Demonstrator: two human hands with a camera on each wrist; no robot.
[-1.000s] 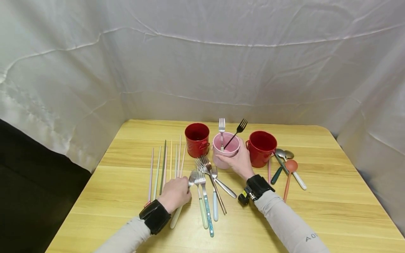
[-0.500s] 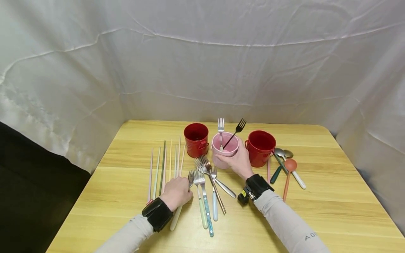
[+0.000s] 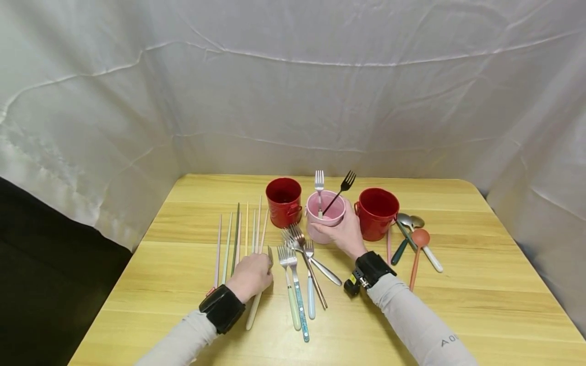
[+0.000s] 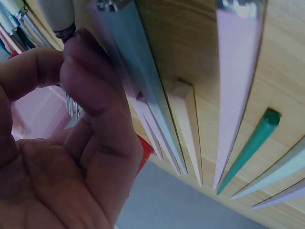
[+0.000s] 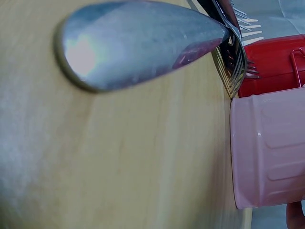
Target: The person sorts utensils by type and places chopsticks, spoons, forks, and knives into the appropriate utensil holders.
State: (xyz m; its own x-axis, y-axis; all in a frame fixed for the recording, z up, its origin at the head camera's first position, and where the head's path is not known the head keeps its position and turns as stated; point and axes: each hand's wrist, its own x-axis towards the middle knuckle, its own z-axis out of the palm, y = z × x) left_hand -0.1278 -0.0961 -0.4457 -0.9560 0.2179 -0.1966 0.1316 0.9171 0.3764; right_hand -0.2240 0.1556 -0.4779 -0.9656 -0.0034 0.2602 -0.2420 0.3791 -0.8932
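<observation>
- Fork with a cream handle (image 3: 253, 312) is in my left hand (image 3: 249, 275); my fingers and thumb are clamped together on it, pinching near the dark collar below the handle, which points back towards me while the tines show beyond my knuckles. Whether it touches the worktop (image 3: 366, 325) I cannot tell.
- Pink bucket (image 5: 271, 148) stands upright within my right hand (image 3: 345, 235), which is clamped round its right side with the thumb across the front; the far fingers are mostly hidden.
- Silver fork (image 3: 319, 180) and black fork (image 3: 348, 181) lean inside that bucket, tines up, the black one tilted over my right hand.
- Chopsticks (image 4: 237, 71) in several colours lie lengthwise beyond my left hand and to its left.
- Green-handled fork (image 3: 293, 307) and blue-patterned fork (image 3: 300, 310) lie side by side, just right of my left hand.
- Copper fork (image 3: 313, 274) crosses a silver-handled fork (image 5: 143, 45) between my two hands, with a light-blue-handled fork (image 3: 311, 300) beside them.
- Red bucket (image 3: 285, 211) stands ahead of my left hand, slightly to its right; a second red bucket (image 3: 376, 223) is just right of my right hand.
- Coral spoon (image 3: 420, 238), white-handled spoon (image 3: 432, 260) and green-handled spoon (image 3: 400, 253) lie farther right of my right hand.
</observation>
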